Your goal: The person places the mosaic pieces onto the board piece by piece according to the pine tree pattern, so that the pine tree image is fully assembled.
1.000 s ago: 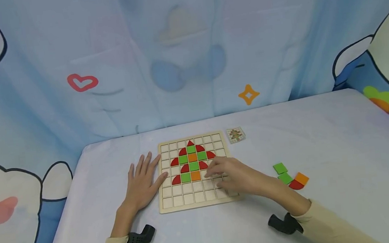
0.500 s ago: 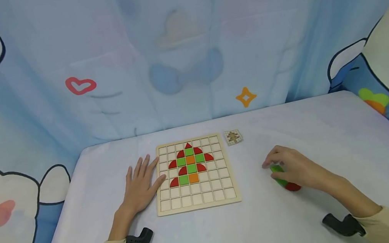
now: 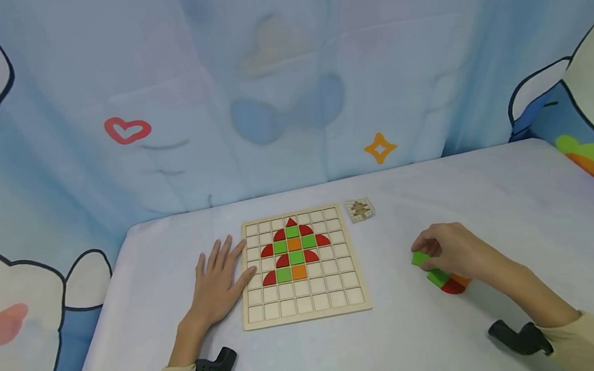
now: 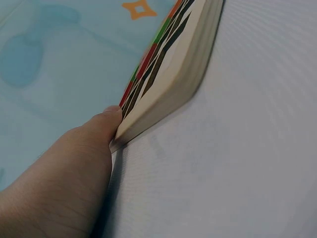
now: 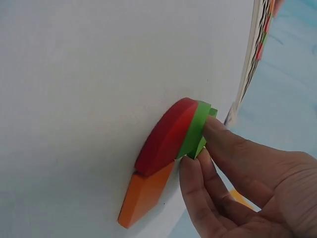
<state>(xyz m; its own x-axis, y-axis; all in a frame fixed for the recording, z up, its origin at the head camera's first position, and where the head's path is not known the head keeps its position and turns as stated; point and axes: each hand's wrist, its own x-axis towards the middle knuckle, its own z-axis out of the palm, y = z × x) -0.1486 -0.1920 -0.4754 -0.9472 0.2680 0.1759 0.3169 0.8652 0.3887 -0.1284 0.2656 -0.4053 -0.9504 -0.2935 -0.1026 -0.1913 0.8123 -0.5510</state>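
Observation:
My left hand (image 3: 218, 284) lies flat with spread fingers on the table, its thumb over the left rim of a wooden grid board (image 3: 308, 317). In the left wrist view the thumb (image 4: 106, 124) presses against the board's edge. Red, green and orange tiles form a tree shape in the grid. To the board's right, my right hand (image 3: 457, 254) pinches a green square tile (image 3: 419, 258) between thumb and fingers. Just below it lie another green tile (image 3: 436, 279), a red quarter-round tile (image 5: 168, 134) and an orange square tile (image 5: 143, 196), the orange one partly covered by the hand in the head view.
A small pattern card (image 3: 360, 209) with a tree picture lies off the board's upper right corner. The table's white cloth (image 3: 344, 358) spreads around, and a blue printed curtain (image 3: 295, 162) hangs behind its far edge.
My right hand has left the board and moved right to the loose tiles, where it now pinches a green one, shifted slightly left. The left hand stays on the board's edge.

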